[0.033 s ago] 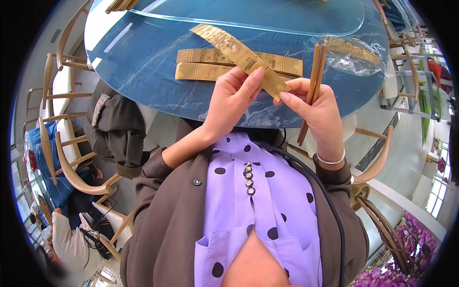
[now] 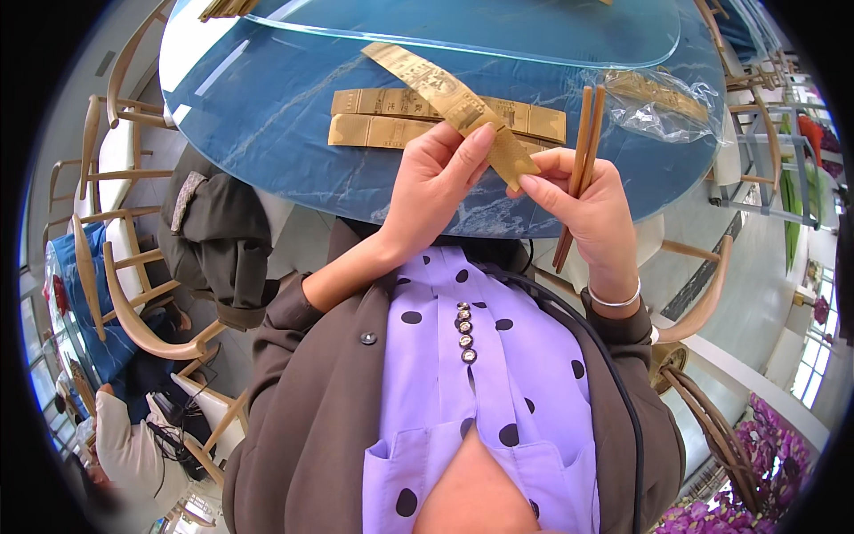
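Note:
My left hand (image 2: 438, 182) pinches a long gold printed paper chopstick sleeve (image 2: 436, 84) between thumb and fingers, a little above the table's near edge. At the sleeve's lower right end, the thumb and fingertips of my right hand (image 2: 592, 205) grip its corner. A pair of brown wooden chopsticks (image 2: 588, 133) stands up steeply between the fingers of that same hand. Behind the held sleeve, two more gold sleeves lie side by side on the blue tabletop, the farther one (image 2: 374, 102) and the nearer one (image 2: 360, 132). Both are partly covered by the raised sleeve and my left hand.
A clear plastic bag (image 2: 663, 102) with gold sleeves in it lies at the table's right. The glass turntable (image 2: 534, 36) curves across the back of the blue marbled table (image 2: 258, 107). Wooden chairs (image 2: 151, 338) stand left, one draped with a dark jacket (image 2: 218, 240).

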Tool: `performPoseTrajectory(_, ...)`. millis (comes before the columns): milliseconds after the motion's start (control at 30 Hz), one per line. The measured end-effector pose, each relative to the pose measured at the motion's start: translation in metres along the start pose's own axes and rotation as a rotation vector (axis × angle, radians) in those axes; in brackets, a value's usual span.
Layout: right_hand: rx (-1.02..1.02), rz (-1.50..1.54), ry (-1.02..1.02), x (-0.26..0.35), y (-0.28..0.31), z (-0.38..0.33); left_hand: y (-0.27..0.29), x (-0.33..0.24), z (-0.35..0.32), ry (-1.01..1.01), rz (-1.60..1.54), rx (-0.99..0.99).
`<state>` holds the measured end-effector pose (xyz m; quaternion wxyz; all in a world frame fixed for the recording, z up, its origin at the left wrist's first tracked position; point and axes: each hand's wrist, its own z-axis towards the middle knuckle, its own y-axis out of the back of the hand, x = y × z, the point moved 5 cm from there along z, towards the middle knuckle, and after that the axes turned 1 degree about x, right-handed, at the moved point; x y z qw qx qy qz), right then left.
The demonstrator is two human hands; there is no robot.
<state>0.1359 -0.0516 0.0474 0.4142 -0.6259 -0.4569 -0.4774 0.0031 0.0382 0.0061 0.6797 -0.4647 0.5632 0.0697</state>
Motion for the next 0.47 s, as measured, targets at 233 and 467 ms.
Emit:
performPoseTrajectory(233, 0.01, -0.03, 0.002, -0.006, -0.006, 0.0, 0.006, 0.003, -0.005, 0.116, -0.001, -0.019)
performPoseTrajectory(467, 0.064, -0.031, 0.015, -0.013, -0.008, 0.001, 0.008, 0.008, -0.005, 0.099, -0.095, 0.006)
